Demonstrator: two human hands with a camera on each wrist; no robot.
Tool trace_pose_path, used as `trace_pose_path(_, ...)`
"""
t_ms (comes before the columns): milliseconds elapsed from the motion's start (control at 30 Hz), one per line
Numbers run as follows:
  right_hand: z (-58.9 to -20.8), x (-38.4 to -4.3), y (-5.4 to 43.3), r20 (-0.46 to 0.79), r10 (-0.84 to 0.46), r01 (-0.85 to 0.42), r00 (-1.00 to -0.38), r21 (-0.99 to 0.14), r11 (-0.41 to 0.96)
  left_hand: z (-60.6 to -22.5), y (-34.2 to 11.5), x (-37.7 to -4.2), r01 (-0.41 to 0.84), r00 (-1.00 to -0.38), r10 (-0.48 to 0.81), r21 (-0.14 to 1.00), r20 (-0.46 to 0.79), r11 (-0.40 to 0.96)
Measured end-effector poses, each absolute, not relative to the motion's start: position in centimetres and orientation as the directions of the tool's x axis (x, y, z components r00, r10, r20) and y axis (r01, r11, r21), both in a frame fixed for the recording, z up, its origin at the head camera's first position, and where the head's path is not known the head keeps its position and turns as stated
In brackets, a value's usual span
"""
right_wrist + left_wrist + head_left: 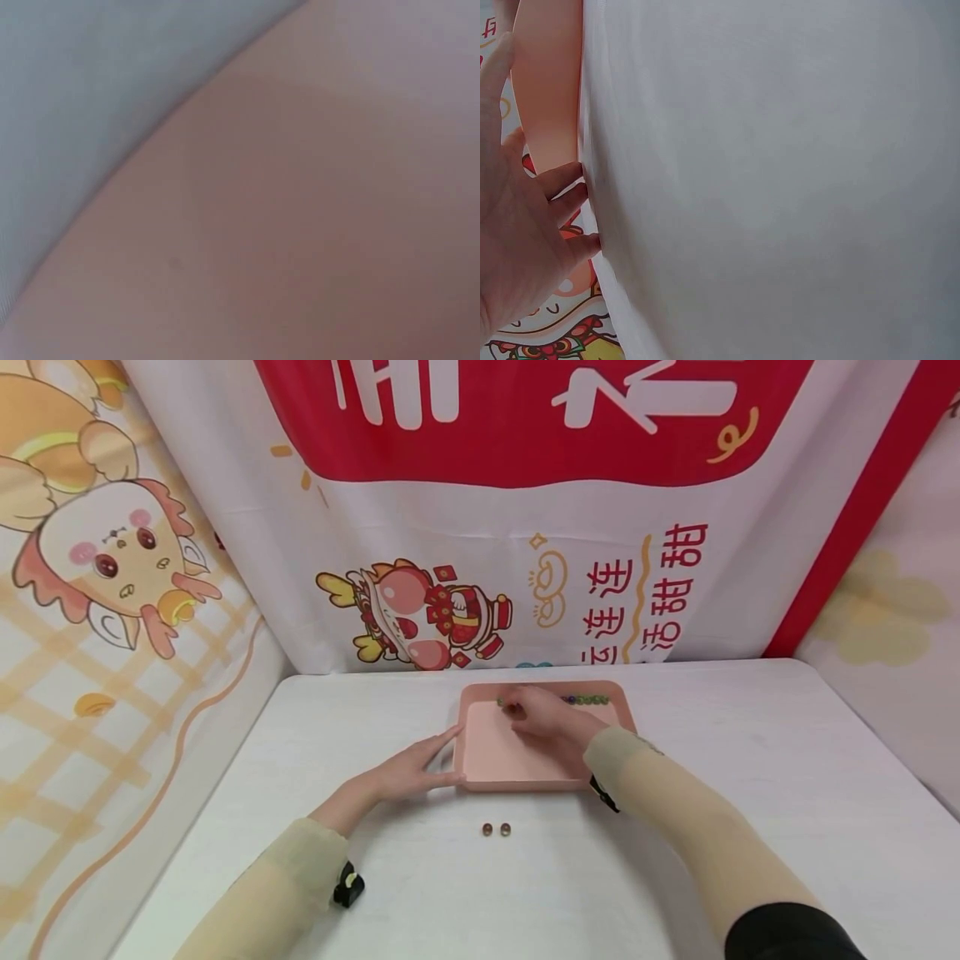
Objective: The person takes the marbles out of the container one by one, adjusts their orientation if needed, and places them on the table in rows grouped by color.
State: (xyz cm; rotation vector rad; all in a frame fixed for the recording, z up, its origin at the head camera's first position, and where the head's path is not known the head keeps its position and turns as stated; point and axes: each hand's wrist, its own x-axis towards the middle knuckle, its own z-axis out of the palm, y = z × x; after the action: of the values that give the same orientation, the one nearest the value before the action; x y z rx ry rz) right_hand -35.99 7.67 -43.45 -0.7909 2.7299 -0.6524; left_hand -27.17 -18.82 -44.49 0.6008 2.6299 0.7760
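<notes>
A shallow pink tray [495,752] lies on the white table. My left hand [408,770] rests against its left side, thumb near the front corner, fingers spread and fairly straight; the left wrist view shows this hand [525,217] beside the tray wall [547,90]. Inside the tray, my right hand [543,714] has curled fingers near the back wall and seems to pinch a small dark marble, mostly hidden by the fingertips. Green marbles [592,700] form a row along the back, with a dark blue marble [572,700] beside them. One green marble [500,701] shows left of the fingertips.
Two brown marbles [497,830] sit side by side on the table [480,902] in front of the tray. A printed cloth [465,527] hangs behind the table's back edge. The right wrist view is blurred, showing the tray's pink surface [300,225] close up.
</notes>
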Motion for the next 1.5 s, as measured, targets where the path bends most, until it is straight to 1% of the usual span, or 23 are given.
trace_pose_path(167, -43.4, -35.8, 7.8, -0.094, -0.548, -0.443, -0.832, -0.483, 0.755, -44.6, -18.7, -27.3, 0.281, -0.858, 0.47, 0.58, -0.204, 0.765)
trace_pose_path(533, -43.4, -35.9, 7.9, -0.125, -0.507, -0.374, -0.853, -0.532, 0.76, -44.3, -18.6, -27.1, 0.287, -0.855, 0.479, 0.588, -0.197, 0.756)
trace_pose_path(767, -43.3, -35.8, 7.9, -0.128, -0.503, -0.375, -0.855, -0.518, 0.769, -44.2, -18.6, -27.1, 0.278, -0.856, 0.474, 0.59, -0.205, 0.758)
trace_pose_path(967, -42.8, -35.6, 8.1, -0.134, -0.5, -0.364, -0.856, -0.531, 0.765, -44.1, -18.6, -27.1, 0.258, -0.859, 0.462, 0.59, -0.223, 0.765)
trace_pose_path(1167, -41.9, -35.3, 9.1, -0.099, -0.481, -0.334, -0.871, -0.599, 0.728, -44.1, -18.5, -27.0, 0.267, -0.86, 0.464, 0.587, -0.214, 0.765)
trace_pose_path(1233, -41.5, -35.2, 9.4, -0.079, -0.486, -0.347, -0.87, -0.604, 0.718, -44.2, -18.5, -27.0, 0.269, -0.86, 0.463, 0.582, -0.213, 0.768)
trace_pose_path(1400, -40.6, -34.7, 9.9, -0.023, -0.536, -0.431, -0.844, -0.565, 0.704, -44.3, -18.4, -27.1, 0.262, -0.863, 0.456, 0.579, -0.218, 0.772)
trace_pose_path(1500, -40.2, -34.1, 10.1, -0.007, -0.549, -0.445, -0.836, -0.577, 0.685, -44.2, -18.4, -27.1, 0.265, -0.864, 0.456, 0.577, -0.215, 0.773)
